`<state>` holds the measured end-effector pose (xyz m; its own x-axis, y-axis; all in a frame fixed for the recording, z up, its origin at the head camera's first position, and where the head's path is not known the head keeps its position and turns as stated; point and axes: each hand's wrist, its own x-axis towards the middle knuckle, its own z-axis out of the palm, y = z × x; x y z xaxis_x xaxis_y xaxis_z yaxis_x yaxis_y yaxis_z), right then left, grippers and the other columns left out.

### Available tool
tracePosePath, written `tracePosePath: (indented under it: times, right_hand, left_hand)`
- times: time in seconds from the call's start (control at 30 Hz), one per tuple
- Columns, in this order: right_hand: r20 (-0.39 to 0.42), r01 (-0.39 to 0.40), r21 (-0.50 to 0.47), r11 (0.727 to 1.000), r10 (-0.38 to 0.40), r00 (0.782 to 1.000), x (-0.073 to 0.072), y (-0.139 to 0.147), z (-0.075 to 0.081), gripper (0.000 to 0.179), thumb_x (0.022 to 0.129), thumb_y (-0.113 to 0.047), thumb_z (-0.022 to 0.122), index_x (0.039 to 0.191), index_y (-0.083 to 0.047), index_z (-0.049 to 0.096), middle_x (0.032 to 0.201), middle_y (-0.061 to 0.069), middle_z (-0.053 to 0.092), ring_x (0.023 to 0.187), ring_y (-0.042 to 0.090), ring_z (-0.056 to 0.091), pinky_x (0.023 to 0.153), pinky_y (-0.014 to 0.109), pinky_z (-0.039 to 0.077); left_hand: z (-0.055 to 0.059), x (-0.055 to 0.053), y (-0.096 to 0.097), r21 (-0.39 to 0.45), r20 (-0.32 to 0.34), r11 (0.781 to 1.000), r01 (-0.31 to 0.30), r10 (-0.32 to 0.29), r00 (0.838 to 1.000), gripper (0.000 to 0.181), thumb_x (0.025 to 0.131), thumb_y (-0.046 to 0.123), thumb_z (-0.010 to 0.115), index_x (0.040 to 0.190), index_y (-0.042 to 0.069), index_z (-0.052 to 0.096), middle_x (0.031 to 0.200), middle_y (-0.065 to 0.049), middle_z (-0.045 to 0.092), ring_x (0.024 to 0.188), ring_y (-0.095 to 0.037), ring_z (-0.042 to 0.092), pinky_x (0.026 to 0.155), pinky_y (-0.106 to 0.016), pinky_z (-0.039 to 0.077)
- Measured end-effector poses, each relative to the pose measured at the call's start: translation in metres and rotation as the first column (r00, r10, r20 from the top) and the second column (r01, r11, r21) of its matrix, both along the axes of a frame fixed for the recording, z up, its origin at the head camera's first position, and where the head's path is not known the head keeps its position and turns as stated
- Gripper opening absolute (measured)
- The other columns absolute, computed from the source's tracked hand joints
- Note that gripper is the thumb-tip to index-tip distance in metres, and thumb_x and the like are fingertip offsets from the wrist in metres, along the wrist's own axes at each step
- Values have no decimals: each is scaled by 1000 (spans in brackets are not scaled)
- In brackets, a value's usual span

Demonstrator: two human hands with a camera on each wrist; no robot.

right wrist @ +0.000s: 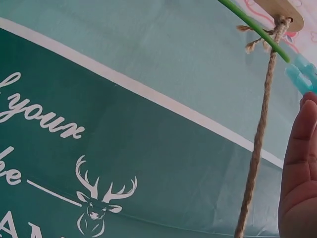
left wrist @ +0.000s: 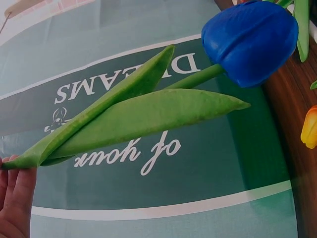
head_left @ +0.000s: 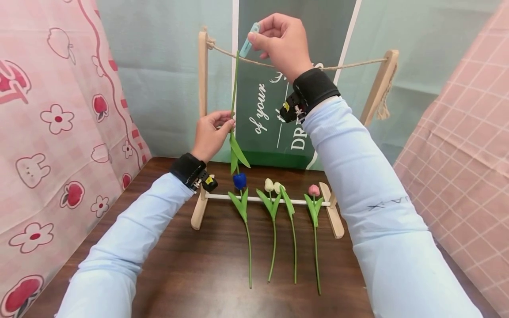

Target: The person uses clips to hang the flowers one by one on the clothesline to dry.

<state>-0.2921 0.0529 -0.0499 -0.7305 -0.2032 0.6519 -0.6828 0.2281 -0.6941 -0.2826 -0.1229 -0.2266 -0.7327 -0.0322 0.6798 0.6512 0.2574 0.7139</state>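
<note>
My left hand (head_left: 212, 134) pinches the stem of a blue tulip (head_left: 240, 181), which hangs upside down with its green leaves (left wrist: 148, 119) just below the fingers. The bare stem end (head_left: 237, 57) points up beside the rope (head_left: 258, 63). Between thumb and fingers, my right hand (head_left: 284, 42) holds a light blue clothespin (head_left: 249, 40), tilted down toward the rope. In the right wrist view the parted tips of the clothespin (right wrist: 302, 74) are right at the stem end, near the rope's knotted end.
The rope spans two wooden posts (head_left: 203, 75) of a stand with a white bottom bar (head_left: 218, 197). Several tulips lie across that bar on the brown table: white (head_left: 269, 184), pink (head_left: 313, 190) and an orange-yellow one (left wrist: 309, 128). A green printed banner (head_left: 270, 145) hangs behind.
</note>
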Motion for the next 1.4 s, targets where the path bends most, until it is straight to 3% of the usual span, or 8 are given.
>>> tracePosePath:
  times: [0.2,0.3,0.47,0.5,0.73,0.93,1.17,1.4]
  right_hand:
    - [19,19,-34,999,-18,1000,2,-5,2,13,88,-9,72,79,-9,63,75,1,65,72,14,61,69,25,49]
    - [31,31,-48,998,-30,999,2,-7,3,14,89,-8,71,77,-8,62,74,2,64,71,14,60,69,26,49]
    - [34,47,-42,998,-46,998,-4,-9,4,14,89,-9,71,78,-8,63,76,3,64,73,14,61,70,27,50]
    - [32,51,-36,998,-50,998,-5,-9,4,14,89,-9,71,78,-8,63,76,3,64,73,14,61,70,27,50]
    - [52,72,-14,997,-71,996,-9,-14,4,15,89,-10,71,77,-9,62,74,1,63,71,13,60,70,28,49]
    - [76,87,17,996,-88,993,-9,-16,2,16,90,-12,70,78,-11,61,73,-1,63,70,12,60,70,26,50]
    - [157,73,3,997,-73,985,-7,-17,1,14,89,-12,71,80,-9,61,74,0,63,70,12,61,71,25,51]
    - [156,70,19,997,-72,985,-8,-16,1,13,90,-12,70,81,-9,61,75,0,65,71,13,63,72,24,52]
  left_hand:
    - [-2,0,1,-6,8,1000,3,-3,1000,20,93,2,64,110,-8,67,95,-18,69,79,-23,66,73,-21,53]
    - [0,6,3,-11,5,1000,1,-1,1000,21,93,1,63,112,-9,66,96,-21,68,81,-28,66,72,-21,52]
    - [1,7,5,-8,-8,1000,-1,1,1000,20,93,0,63,110,-9,67,95,-20,69,79,-25,67,73,-22,53]
    - [-1,2,4,-4,-10,1000,1,-1,1000,20,93,2,64,110,-7,68,94,-18,69,79,-23,67,73,-23,53]
    - [1,1,5,-15,2,1000,5,-5,1000,22,94,3,63,113,-8,66,97,-21,69,82,-29,66,72,-22,53]
    - [1,0,5,-18,9,1000,9,-9,1000,21,94,3,63,112,-7,67,96,-21,69,81,-27,66,73,-22,53]
    - [-1,0,7,-19,1,1000,19,-19,1000,18,94,1,63,109,-7,68,93,-19,69,77,-21,66,72,-23,54]
    - [-2,-2,8,-6,-4,1000,27,-27,1000,19,94,2,64,109,-7,68,93,-20,69,78,-23,66,72,-23,54]
